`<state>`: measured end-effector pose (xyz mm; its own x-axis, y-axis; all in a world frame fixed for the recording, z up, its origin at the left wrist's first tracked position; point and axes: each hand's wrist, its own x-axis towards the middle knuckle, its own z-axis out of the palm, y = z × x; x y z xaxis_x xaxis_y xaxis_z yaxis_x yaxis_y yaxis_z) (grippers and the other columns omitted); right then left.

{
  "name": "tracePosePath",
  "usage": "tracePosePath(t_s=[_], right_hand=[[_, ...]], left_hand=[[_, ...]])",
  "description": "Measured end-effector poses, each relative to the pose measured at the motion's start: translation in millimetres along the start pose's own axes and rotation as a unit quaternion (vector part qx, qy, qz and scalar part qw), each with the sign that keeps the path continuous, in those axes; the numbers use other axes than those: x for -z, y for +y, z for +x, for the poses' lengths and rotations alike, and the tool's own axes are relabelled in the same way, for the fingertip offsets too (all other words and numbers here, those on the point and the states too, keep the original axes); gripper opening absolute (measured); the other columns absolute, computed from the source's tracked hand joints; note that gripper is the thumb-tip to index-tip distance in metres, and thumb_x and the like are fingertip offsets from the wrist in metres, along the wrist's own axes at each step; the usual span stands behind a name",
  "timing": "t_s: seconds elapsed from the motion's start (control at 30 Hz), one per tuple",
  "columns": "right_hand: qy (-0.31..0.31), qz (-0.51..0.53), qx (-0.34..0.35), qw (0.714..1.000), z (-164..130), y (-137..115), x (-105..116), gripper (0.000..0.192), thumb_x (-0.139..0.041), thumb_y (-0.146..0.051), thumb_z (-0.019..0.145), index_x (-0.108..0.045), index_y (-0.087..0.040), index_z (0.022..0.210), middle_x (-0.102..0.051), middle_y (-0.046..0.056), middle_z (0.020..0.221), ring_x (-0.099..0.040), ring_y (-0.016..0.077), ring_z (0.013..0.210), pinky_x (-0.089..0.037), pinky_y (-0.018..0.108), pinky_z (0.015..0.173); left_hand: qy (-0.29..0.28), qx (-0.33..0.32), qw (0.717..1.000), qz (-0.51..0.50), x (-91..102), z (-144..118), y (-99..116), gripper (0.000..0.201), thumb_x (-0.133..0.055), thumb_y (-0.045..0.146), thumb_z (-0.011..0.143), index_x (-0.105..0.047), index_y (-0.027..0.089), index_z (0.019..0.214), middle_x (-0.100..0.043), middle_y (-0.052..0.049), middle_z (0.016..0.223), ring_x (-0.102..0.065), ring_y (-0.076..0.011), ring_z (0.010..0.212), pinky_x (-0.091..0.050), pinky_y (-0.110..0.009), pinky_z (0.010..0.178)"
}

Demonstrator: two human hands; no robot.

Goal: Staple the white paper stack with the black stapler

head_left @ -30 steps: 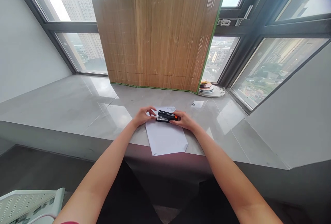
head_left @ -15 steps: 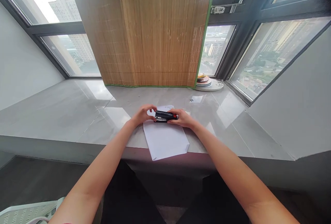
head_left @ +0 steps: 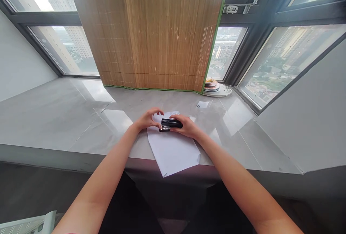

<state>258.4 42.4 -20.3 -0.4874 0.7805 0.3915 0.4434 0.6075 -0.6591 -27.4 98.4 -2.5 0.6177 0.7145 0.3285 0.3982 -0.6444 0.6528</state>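
Note:
A black stapler point(head_left: 171, 123) lies sideways over white paper sheets point(head_left: 175, 151) on the grey ledge. Its top arm stands apart from the base at the left end, where some metal shows. My right hand point(head_left: 186, 126) is closed around the stapler's right end, thumb below and fingers above. At the left end is my left hand point(head_left: 147, 119), its index finger raised and curved apart from the thumb. That thumb touches or nearly touches the front of the stapler's base. Whether staples are inside cannot be made out.
A bamboo blind point(head_left: 156, 39) with green edging hangs down to the ledge point(head_left: 62, 118) behind the paper. Stacked plates point(head_left: 212, 88) stand by the window at the back right. Small dark bits point(head_left: 198, 106) lie nearby. A pale plastic basket point(head_left: 29, 225) is low at the left.
My right hand has slid over the stapler's right end, covering the red spot seen before. The stapler has turned slightly, its top arm tilted up from the base. The view has shifted a little.

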Motion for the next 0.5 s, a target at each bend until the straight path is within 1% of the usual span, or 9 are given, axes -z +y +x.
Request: tracePosePath(t_s=[0.03,0.1,0.17,0.23,0.3,0.37,0.43,0.5], right_hand=[[0.014,-0.004,0.005,1.000,-0.7,0.1,0.6,0.042,-0.081,-0.044,0.088,-0.075,-0.026,0.126,-0.078,0.010,0.118,-0.071,0.0295,0.107,-0.051,0.043,0.099],[0.055,-0.005,0.011,0.998,-2.1,1.3,5.3,0.032,-0.079,-0.043,0.089,-0.077,-0.026,0.117,-0.079,0.009,0.113,-0.071,0.0289,0.104,-0.052,0.044,0.100],[0.133,-0.009,-0.006,0.991,-3.1,4.4,14.0,0.032,-0.077,-0.041,0.089,-0.076,-0.025,0.117,-0.079,0.009,0.113,-0.071,0.0293,0.104,-0.052,0.044,0.100],[0.223,-0.030,-0.043,0.973,-4.4,10.1,24.9,0.034,-0.075,-0.038,0.089,-0.075,-0.023,0.119,-0.078,0.011,0.116,-0.070,0.0305,0.106,-0.053,0.045,0.101],[0.285,-0.074,-0.082,0.952,-6.4,18.4,35.2,0.034,-0.071,-0.034,0.088,-0.075,-0.022,0.119,-0.078,0.012,0.117,-0.069,0.0322,0.108,-0.053,0.047,0.100],[0.296,-0.115,-0.111,0.942,-9.4,27.7,42.4,0.033,-0.069,-0.029,0.085,-0.075,-0.022,0.117,-0.077,0.013,0.116,-0.069,0.0332,0.108,-0.052,0.049,0.101],[0.277,-0.133,-0.133,0.942,-12.7,35.7,45.5,0.033,-0.067,-0.024,0.082,-0.076,-0.023,0.114,-0.077,0.012,0.116,-0.069,0.0329,0.107,-0.052,0.050,0.102],[0.254,-0.129,-0.145,0.948,-15.2,40.5,45.5,0.035,-0.066,-0.021,0.080,-0.076,-0.024,0.113,-0.078,0.011,0.116,-0.069,0.0321,0.107,-0.052,0.050,0.103]], left_hand=[[0.019,0.005,1.000,0.003,-0.1,-0.7,-1.9,0.055,-0.095,0.052,0.069,-0.075,0.026,0.113,-0.074,-0.004,0.116,-0.064,-0.0248,0.106,-0.049,-0.036,0.093],[0.076,0.036,0.996,0.030,-4.0,-1.2,-6.3,0.039,-0.085,0.051,0.082,-0.076,0.025,0.110,-0.075,-0.004,0.115,-0.065,-0.0251,0.107,-0.049,-0.037,0.096],[0.114,0.072,0.988,0.078,-11.4,-1.3,-10.4,0.029,-0.074,0.048,0.092,-0.077,0.025,0.109,-0.076,-0.005,0.114,-0.065,-0.0262,0.109,-0.049,-0.040,0.101],[0.111,0.095,0.981,0.130,-18.8,-1.4,-13.3,0.031,-0.074,0.048,0.092,-0.078,0.025,0.113,-0.076,-0.007,0.116,-0.066,-0.0288,0.113,-0.048,-0.044,0.107],[0.088,0.101,0.978,0.161,-22.6,-2.1,-14.9,0.036,-0.079,0.047,0.088,-0.078,0.025,0.117,-0.076,-0.008,0.121,-0.065,-0.0314,0.119,-0.047,-0.046,0.110],[0.080,0.105,0.979,0.152,-22.4,-3.1,-15.7,0.038,-0.080,0.042,0.086,-0.077,0.025,0.120,-0.076,-0.008,0.122,-0.066,-0.0315,0.120,-0.048,-0.047,0.110],[0.081,0.105,0.984,0.115,-19.9,-4.3,-15.8,0.039,-0.078,0.037,0.086,-0.075,0.026,0.123,-0.077,-0.008,0.119,-0.069,-0.0295,0.115,-0.050,-0.045,0.107],[0.087,0.092,0.988,0.084,-17.4,-5.1,-15.2,0.037,-0.076,0.033,0.085,-0.074,0.026,0.121,-0.077,-0.006,0.115,-0.071,-0.0275,0.110,-0.053,-0.043,0.104]])
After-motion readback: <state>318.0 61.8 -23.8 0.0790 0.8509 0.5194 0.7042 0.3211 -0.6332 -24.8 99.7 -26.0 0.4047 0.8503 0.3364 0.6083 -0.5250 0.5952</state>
